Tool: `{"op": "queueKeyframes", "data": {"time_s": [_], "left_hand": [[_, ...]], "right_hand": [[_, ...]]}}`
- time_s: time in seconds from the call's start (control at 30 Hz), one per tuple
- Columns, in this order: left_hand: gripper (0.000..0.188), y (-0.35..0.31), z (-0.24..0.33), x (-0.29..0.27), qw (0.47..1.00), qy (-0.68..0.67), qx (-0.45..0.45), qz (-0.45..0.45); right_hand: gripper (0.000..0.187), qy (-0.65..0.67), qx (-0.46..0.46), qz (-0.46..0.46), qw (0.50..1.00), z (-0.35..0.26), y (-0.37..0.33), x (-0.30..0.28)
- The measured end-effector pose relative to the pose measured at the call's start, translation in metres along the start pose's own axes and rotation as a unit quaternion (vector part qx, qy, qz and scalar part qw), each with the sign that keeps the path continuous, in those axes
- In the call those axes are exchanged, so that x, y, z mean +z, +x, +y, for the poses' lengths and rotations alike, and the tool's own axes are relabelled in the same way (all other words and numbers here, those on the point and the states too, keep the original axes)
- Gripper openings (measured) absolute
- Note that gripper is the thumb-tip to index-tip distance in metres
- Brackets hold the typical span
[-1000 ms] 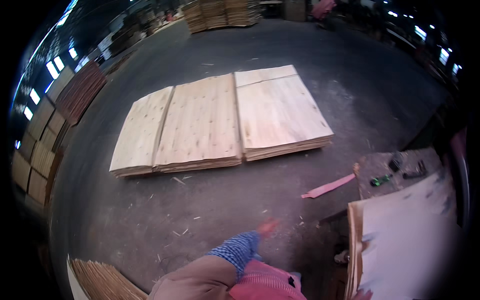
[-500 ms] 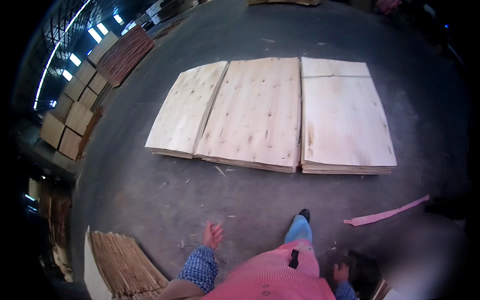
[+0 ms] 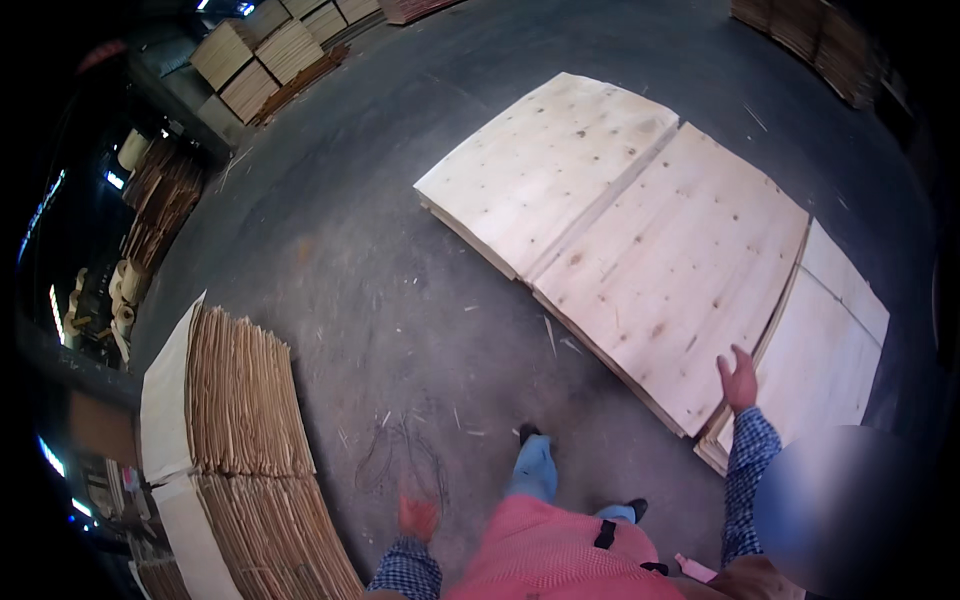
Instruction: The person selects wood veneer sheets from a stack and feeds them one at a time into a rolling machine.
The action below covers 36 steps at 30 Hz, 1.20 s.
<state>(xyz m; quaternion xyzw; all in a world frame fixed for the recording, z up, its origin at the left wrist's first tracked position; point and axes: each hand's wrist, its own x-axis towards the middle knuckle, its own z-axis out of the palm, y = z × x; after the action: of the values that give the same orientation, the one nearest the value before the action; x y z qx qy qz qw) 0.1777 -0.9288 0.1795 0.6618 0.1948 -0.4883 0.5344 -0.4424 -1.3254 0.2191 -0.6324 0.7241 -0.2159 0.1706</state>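
Observation:
My right hand [image 3: 740, 381] hangs with its fingers apart over the gap between the middle stack of pale wood veneer sheets [image 3: 665, 265] and the right stack [image 3: 828, 335]. Nothing shows in it; whether it touches the sheets I cannot tell. A third stack of knotty veneer [image 3: 560, 165] lies alongside, at the far left of the row. My left hand [image 3: 418, 518] is low in front of me, its fingers blurred. Just beyond it lies a loose tangle of thin dark wire or cord [image 3: 400, 455]; whether hand and tangle touch is unclear.
To my left stand bundles of brownish veneer sheets [image 3: 245, 400], edges showing. More stacked wood [image 3: 285, 50] lines the far left, with another pile [image 3: 800, 35] at the far right. Wood slivers [image 3: 551, 337] litter the concrete floor [image 3: 350, 250]. A pink strip [image 3: 695, 568] lies near my feet.
My view has turned left and come closer to the veneer stacks, which now sit further right. My right hand has risen from my side to above the stacks. My left hand stays low.

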Motion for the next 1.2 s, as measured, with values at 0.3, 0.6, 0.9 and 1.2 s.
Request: {"op": "queueKeyframes", "data": {"time_s": [0.3,0.6,0.9,1.2], "left_hand": [[0.088,0.099,0.231,0.131,0.996,-0.042,0.075,0.016],[0.089,0.236,0.428,0.381,0.992,0.082,0.095,-0.025],[0.086,0.379,0.564,0.591,0.982,0.162,0.089,-0.045],[0.085,0.683,0.633,0.737,0.944,0.329,0.034,-0.015]], "right_hand": [[0.068,-0.038,0.192,-0.281,0.94,-0.113,-0.051,0.148],[0.073,-0.072,0.302,-0.324,0.894,-0.141,0.087,0.274],[0.052,0.251,0.141,-0.194,0.938,-0.362,0.417,0.339],[0.053,0.098,0.323,-0.131,0.932,-0.374,0.431,0.433]]}}
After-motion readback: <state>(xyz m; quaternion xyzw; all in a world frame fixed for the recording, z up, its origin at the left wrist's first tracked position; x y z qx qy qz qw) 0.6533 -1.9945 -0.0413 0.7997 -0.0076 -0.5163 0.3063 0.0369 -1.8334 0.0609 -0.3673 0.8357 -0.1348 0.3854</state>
